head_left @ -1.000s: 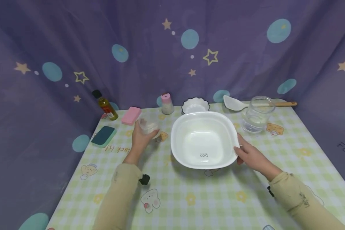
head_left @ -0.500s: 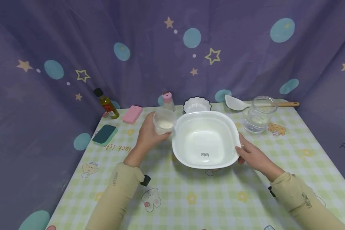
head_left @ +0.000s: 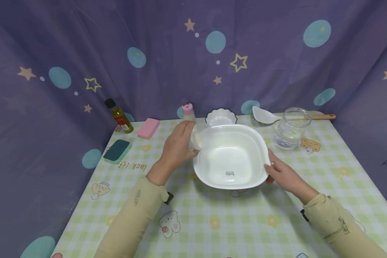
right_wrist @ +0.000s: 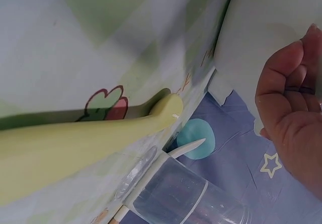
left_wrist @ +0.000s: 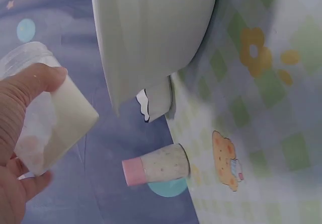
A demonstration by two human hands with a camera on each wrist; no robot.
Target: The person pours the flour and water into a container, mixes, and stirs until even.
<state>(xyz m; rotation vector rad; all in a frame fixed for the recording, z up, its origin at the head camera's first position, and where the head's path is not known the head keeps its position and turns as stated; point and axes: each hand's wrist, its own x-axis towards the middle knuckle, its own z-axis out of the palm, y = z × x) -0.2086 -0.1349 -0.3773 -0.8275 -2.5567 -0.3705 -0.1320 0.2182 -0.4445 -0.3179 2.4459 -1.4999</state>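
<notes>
Cup [head_left: 198, 138] now tipped over white basin [head_left: 232, 157] rim, gripped by left hand [head_left: 177, 147]; right hand [head_left: 282, 175] clasps basin edge; cup clear, holding white powder.

The base of the small clear cup [head_left: 198, 138] is covered by the left hand [head_left: 177, 145], and what it contains cannot be made out. The large white bowl [left_wrist: 151, 32] is cut off at the top edge of the left wrist view. The right hand [right_wrist: 294, 108] is cropped at the right edge, its fingertips hidden. The label on the oil bottle [head_left: 118, 117] is too small to read.
</notes>
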